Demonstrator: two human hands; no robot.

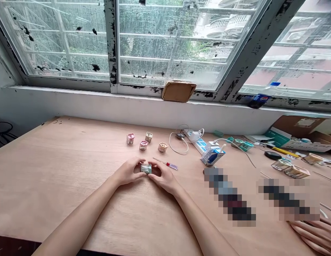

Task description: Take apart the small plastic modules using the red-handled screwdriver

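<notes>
Past the hands [130,173] lies a screwdriver [168,164] (partly red).

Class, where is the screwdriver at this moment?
In the head view, the screwdriver lies on the table near the picture's centre, just beyond the right hand and nearer than the small peach-coloured piece.

Two bare forearms reach me on the remote feed: a left forearm [87,212] and a right forearm [194,216], both slim, smooth in outline and tapering forward. The left hand [128,172] and right hand [164,177] are bare too, slender-fingered; finer detail is too small for me.
</notes>
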